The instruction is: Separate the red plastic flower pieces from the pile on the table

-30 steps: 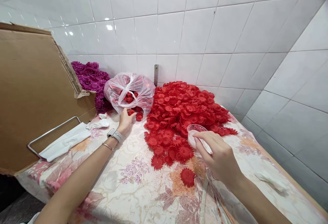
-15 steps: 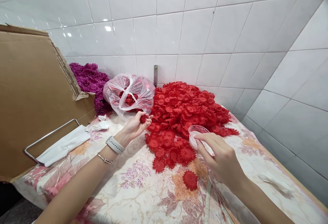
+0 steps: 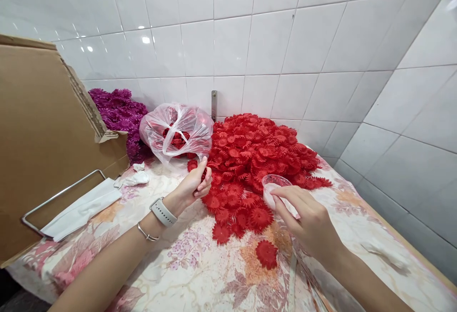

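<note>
My left hand (image 3: 194, 181) is curled closed near the plastic bag, with a bit of a red flower (image 3: 203, 174) showing between its fingers. To the right, my right hand (image 3: 309, 214) grips the near side of a small clear plastic cup (image 3: 276, 180), thumb and index finger bent at its whitish part. The cup is tilted against the front of a large heap of red artificial flowers (image 3: 253, 145). One loose red flower (image 3: 266, 254) lies on the tablecloth in front of the heap.
A knotted clear bag (image 3: 178, 131) of red flowers stands beside purple flowers (image 3: 119, 114). At left are a cardboard box (image 3: 46, 136), a metal wire frame (image 3: 60, 195), white cloth (image 3: 84, 209) and crumpled tissue (image 3: 137, 178). A tiled wall (image 3: 271, 41) rises behind the floral tablecloth (image 3: 171, 288).
My left hand has lowered slightly and its fingers have closed further around the red flower. The right hand stays at the cup. The view has shifted a little.
</note>
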`<state>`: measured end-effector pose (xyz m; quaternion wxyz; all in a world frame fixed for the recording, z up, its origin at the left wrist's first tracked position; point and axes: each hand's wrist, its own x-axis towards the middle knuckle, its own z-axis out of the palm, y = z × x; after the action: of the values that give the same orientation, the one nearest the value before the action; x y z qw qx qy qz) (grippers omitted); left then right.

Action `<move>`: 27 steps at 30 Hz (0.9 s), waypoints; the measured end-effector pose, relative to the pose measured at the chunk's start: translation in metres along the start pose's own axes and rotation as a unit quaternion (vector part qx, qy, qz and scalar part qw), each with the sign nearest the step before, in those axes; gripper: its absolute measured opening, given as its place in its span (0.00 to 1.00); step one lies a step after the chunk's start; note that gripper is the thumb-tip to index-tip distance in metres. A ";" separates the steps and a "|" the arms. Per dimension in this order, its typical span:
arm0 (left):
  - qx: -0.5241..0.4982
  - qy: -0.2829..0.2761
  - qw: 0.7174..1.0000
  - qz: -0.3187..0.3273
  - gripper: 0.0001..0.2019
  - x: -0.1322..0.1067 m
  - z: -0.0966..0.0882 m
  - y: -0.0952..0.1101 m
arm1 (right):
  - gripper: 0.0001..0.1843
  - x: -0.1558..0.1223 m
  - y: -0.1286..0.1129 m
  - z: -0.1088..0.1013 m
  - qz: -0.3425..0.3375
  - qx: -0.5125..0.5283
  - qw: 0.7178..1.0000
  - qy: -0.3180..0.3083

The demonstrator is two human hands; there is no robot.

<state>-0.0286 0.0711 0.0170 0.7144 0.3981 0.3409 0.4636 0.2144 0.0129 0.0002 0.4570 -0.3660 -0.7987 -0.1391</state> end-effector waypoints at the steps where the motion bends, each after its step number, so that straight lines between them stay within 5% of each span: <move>1: -0.001 -0.003 1.000 -0.005 0.27 0.000 0.000 -0.001 | 0.06 0.000 0.000 0.000 0.001 0.001 1.000 0.000; 6: -0.026 0.001 0.999 -0.045 0.26 0.001 0.002 -0.002 | 0.06 0.000 0.000 0.000 0.005 0.005 1.000 -0.002; 13: -0.063 0.023 0.998 -0.016 0.08 0.001 0.010 -0.005 | 0.06 0.001 0.000 0.000 0.005 0.003 1.000 -0.001; 17: -0.078 0.026 0.996 0.028 0.14 -0.002 0.014 -0.006 | 0.06 0.002 0.000 -0.001 0.008 0.000 1.000 0.004; 27: -0.087 0.078 0.992 0.055 0.12 0.003 0.014 -0.006 | 0.07 0.002 -0.002 -0.003 0.021 0.002 1.000 -0.005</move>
<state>-0.0138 0.0688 0.0176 0.6909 0.3151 0.3319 0.5597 0.2139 0.0111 0.0039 0.4570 -0.3827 -0.7930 -0.1260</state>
